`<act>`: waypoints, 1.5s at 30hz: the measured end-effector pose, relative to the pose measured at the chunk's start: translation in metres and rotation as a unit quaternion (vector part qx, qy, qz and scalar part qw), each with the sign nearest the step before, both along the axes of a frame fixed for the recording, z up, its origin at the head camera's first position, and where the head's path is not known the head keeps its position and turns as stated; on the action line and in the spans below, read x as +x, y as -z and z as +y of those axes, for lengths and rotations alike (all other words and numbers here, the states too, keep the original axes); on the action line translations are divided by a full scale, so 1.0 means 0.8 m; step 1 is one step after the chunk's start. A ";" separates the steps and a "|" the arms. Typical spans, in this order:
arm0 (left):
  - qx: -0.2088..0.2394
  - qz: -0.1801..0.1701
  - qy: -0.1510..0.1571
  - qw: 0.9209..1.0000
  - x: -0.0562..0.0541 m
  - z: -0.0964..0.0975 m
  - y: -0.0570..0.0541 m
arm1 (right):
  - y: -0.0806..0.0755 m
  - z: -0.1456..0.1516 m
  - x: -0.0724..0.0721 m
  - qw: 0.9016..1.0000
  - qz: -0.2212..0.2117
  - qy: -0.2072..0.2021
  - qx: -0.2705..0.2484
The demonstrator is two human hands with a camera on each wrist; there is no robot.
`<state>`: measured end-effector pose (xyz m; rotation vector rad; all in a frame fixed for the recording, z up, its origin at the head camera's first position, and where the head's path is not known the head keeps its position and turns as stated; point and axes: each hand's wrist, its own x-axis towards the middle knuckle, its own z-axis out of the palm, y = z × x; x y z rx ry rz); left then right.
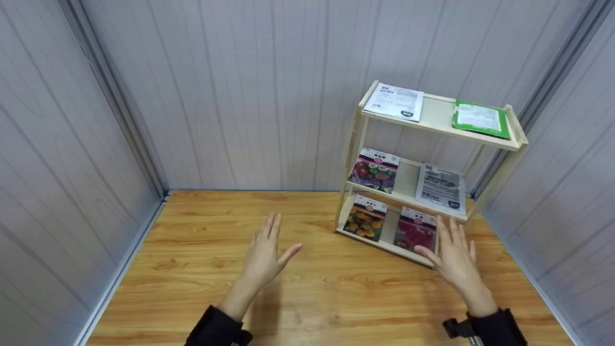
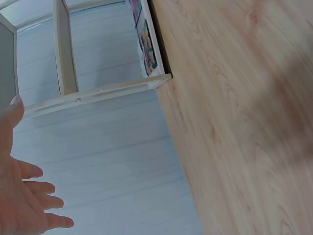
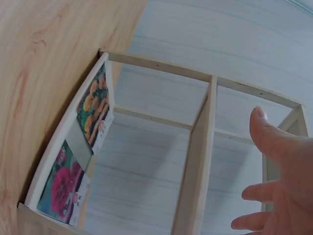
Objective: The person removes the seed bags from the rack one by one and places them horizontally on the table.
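Note:
My left hand [image 1: 263,258] hovers above the table left of the shelf, fingers straight and thumb spread, holding nothing. My right hand [image 1: 454,262], also with straight fingers and nothing in it, is in front of the shelf's lower right corner. The three-tier wooden shelf [image 1: 384,246] carries flat packets. On the bottom tier lie an orange-flower packet [image 1: 366,218] and a pink-flower packet [image 1: 416,229], the latter partly hidden by my right hand in the head view. The middle tier has a mixed-flower packet [image 1: 375,170] and a grey printed packet [image 1: 441,189].
On the top tier are a white printed packet [image 1: 395,102] and a green-edged packet [image 1: 481,119]. Pale panel walls [image 1: 240,96] enclose the wooden table [image 1: 202,250] at the back and both sides. The shelf stands at the back right, angled.

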<state>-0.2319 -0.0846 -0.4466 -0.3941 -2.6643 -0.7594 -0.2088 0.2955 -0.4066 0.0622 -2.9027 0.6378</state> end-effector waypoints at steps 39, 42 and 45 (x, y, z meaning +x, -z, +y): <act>0.111 -0.085 0.038 0.989 -0.144 0.149 -0.160 | -0.122 0.087 -0.066 0.983 0.015 0.156 -0.100; 0.108 -0.088 0.024 0.990 -0.153 0.158 -0.166 | -0.127 0.092 -0.075 0.980 0.007 0.158 -0.119; 0.110 -0.086 0.012 0.990 -0.162 0.166 -0.171 | -0.130 0.094 -0.082 0.977 0.002 0.157 -0.141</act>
